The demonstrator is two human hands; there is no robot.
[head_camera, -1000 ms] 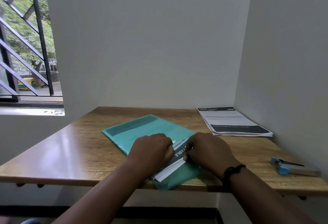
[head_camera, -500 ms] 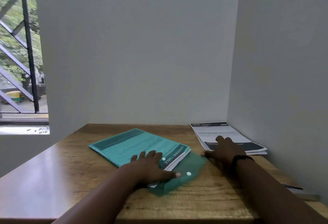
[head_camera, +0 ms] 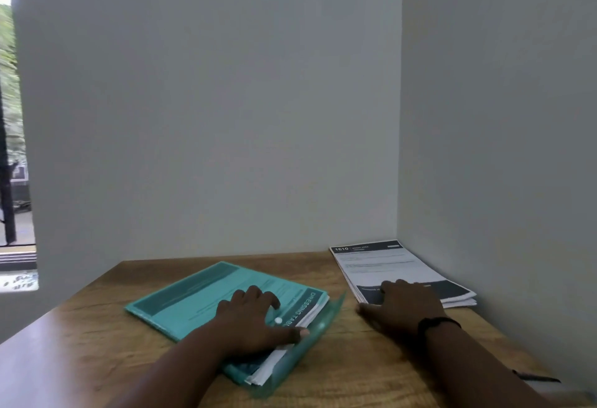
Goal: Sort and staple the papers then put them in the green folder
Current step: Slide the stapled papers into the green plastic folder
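Observation:
The green folder lies on the wooden table, its flap open to the right, with white papers sticking out of its near edge. My left hand rests flat on the folder, fingers spread, thumb near a white snap button. My right hand lies palm down on the near end of a stack of printed papers by the right wall; the fingers are spread and grip nothing. A dark band circles that wrist.
The stapler shows only as a dark sliver at the table's right edge, mostly hidden by my right forearm. Grey walls close in behind and on the right. A barred window is on the far left.
Both hands left the folder's opening. The left hand flattened on the folder. The right hand moved right onto the paper stack. The view shifted right and up.

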